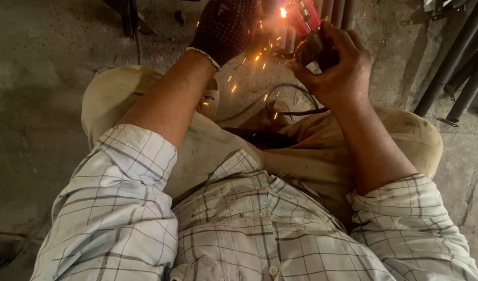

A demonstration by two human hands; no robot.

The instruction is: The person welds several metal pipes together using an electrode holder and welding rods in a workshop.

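Above the knees, a red grinder (pixel 307 21) throwing sparks is clasped in the bare right hand (pixel 335 65); the gloved left hand (pixel 226 26) beside it is held closed, its hold unclear.

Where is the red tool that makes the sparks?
In the head view the red tool is at the top, just right of centre, gripped by the bare right hand, with the gloved left hand beside it.

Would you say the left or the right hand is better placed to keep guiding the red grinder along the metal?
Probably the right hand: it grips the red grinder. The gloved left hand sits beside the sparks, apparently holding no tool.
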